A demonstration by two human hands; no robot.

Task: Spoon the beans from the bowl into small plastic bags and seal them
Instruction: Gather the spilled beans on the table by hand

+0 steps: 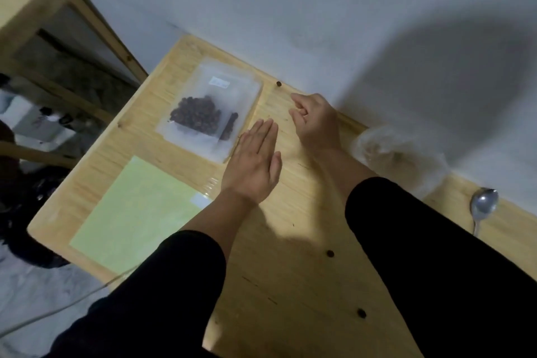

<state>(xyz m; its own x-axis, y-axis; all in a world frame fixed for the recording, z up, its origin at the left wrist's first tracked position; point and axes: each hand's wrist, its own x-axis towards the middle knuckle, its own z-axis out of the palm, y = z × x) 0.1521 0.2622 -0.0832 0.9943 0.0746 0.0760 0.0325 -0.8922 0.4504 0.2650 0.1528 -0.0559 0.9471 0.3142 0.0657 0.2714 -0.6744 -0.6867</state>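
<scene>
L hand point(252, 160) flat, fingers straight, empty; R hand point(315, 119) loosely curled, holds nothing. Stray bean point(279, 84) near tabletop point(290, 241) edge, upper centre: R could knock it off.

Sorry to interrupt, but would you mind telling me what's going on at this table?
A person is bagging beans. Filled bags lie flat on the wooden table. The left hand hovers open beside them; the right hand reaches toward a stray bean. The spoon lies untouched, and two more beans lie loose nearer the person.
</scene>
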